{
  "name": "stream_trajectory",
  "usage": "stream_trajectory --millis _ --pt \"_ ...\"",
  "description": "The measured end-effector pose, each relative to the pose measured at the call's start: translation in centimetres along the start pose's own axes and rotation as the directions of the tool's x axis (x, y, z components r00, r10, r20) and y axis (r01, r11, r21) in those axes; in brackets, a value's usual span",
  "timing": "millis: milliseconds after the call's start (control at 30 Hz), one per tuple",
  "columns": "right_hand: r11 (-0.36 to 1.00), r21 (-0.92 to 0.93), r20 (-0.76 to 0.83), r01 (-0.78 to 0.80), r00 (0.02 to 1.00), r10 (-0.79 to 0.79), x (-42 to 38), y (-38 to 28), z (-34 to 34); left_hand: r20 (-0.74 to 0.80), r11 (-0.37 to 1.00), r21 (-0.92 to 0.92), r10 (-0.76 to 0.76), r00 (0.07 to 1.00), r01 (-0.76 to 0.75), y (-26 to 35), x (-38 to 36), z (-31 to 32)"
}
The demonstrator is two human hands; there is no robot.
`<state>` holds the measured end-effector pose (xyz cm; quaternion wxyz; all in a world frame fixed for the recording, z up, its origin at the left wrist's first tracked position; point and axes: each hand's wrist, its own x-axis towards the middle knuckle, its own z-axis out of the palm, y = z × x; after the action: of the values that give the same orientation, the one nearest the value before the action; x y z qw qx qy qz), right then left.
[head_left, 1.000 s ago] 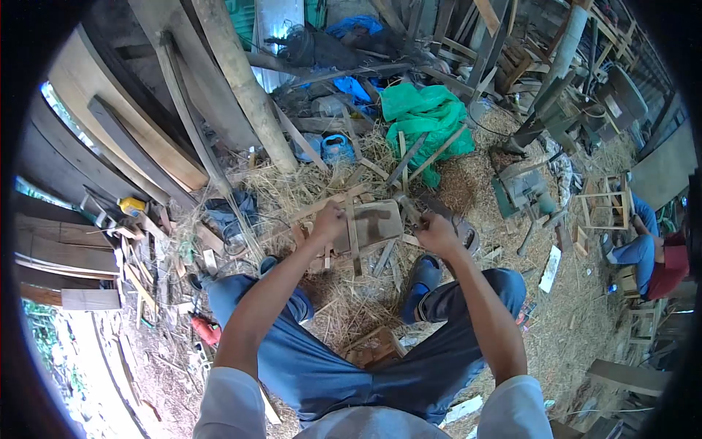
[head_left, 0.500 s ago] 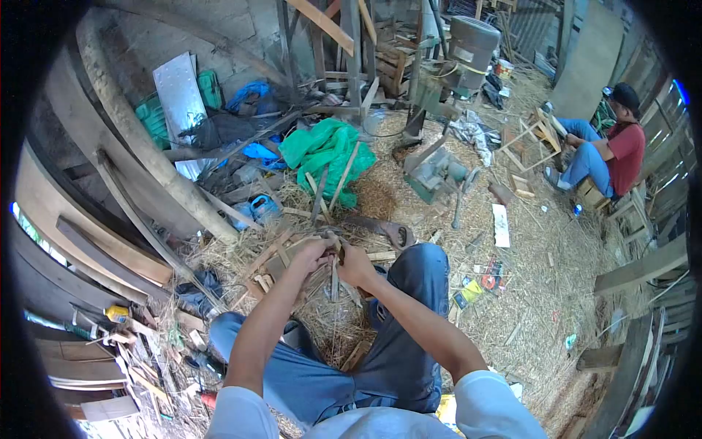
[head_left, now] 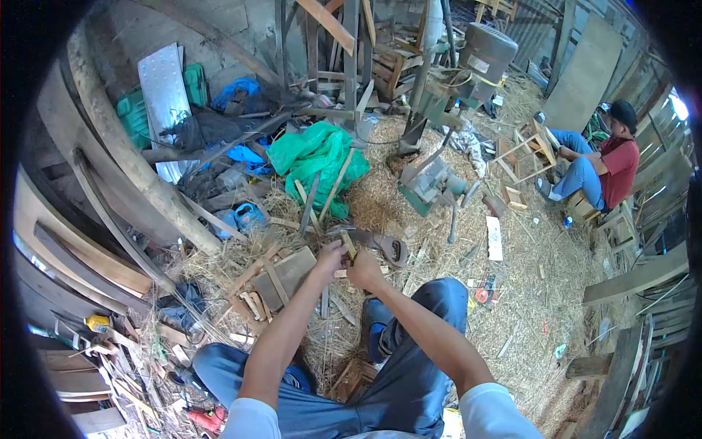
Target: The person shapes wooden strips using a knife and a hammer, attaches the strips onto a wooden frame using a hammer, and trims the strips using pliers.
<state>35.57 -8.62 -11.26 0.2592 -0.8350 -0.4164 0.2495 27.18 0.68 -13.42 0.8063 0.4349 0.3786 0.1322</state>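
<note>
My left hand (head_left: pixel 331 261) and my right hand (head_left: pixel 364 271) are close together in front of my knees, both with curled fingers. Between them a short, narrow piece of wood (head_left: pixel 348 244) sticks up and away from me, and both hands appear to grip it. My fingers hide its lower end. Just beyond lies a handsaw (head_left: pixel 382 246), its handle toward the right. To the left of my left hand is a flat wooden block (head_left: pixel 292 276) with a strip of wood across it.
A green plastic sheet (head_left: pixel 322 159) lies ahead, beside a machine with a metal vise (head_left: pixel 433 184). At the right a person in a red shirt (head_left: pixel 620 164) sits by a small wooden frame (head_left: pixel 523 152). A red power drill (head_left: pixel 207 418) lies at lower left. Shavings cover the ground.
My hands have lifted away from my body, and the piece of wood now shows between them. My view has shifted, my knees have spread, and the wooden block on the left is more exposed.
</note>
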Motion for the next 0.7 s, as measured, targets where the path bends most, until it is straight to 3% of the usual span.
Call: stream_trajectory --millis 67,100,133,233,300,367,433,467,533,600,633,700 --pt "0.999 -0.03 0.14 -0.018 0.99 0.023 0.7 1.6 0.5 -0.1 0.999 0.001 -0.051 0.994 0.051 -2.7 1.0 -0.2" --pt "0.984 -0.096 0.043 0.147 0.989 -0.144 0.9 2.7 0.9 -0.154 0.982 0.161 -0.069 0.986 0.094 -0.9 -1.1 0.9" --pt "0.985 -0.09 0.07 0.148 0.987 -0.142 1.2 3.6 0.9 -0.173 0.982 0.149 -0.086 0.981 0.112 -1.8 -0.3 -0.3" --pt "0.962 -0.269 0.329 0.047 0.943 0.046 1.8 5.7 0.6 -0.157 0.993 0.114 0.0 0.988 0.018 -4.8 2.9 -3.9" --pt "0.982 -0.19 0.183 -0.007 0.982 0.042 0.3 7.0 0.9 -0.152 0.98 0.198 0.028 0.988 0.003 -5.7 2.9 -4.5" --pt "0.981 -0.195 0.208 -0.003 0.977 0.045 -1.5 8.5 2.0 -0.083 0.931 0.357 0.115 0.99 -0.078 -7.2 2.0 -4.3" --pt "0.98 -0.2 0.218 0.006 0.975 0.039 -2.3 9.6 3.4 -0.073 0.851 0.516 -0.074 0.995 0.102 -10.8 2.5 -3.4" --pt "0.962 -0.267 0.293 0.057 0.956 0.025 -2.4 10.4 4.2 -0.085 0.828 0.547 -0.092 0.992 0.123 -15.9 4.8 -4.3" --pt "0.936 -0.335 0.374 0.106 0.927 0.029 -1.8 12.2 5.6 -0.093 0.808 0.568 -0.121 0.988 0.153 -18.2 5.8 -4.2" --pt "0.937 -0.349 0.405 0.014 0.904 0.137 -1.3 13.7 7.5 0.084 0.918 0.354 -0.224 0.971 0.181 -17.1 4.3 -3.5" --pt "0.936 -0.352 0.416 0.013 0.898 0.144 -1.4 13.6 7.6 -0.047 0.929 0.27 -0.251 0.967 0.254 -14.5 2.9 -1.1" --pt "0.962 -0.266 0.226 -0.057 0.967 0.119 -1.1 12.3 6.8 -0.037 0.944 0.235 -0.231 0.972 0.233 -15.6 5.0 -1.3"
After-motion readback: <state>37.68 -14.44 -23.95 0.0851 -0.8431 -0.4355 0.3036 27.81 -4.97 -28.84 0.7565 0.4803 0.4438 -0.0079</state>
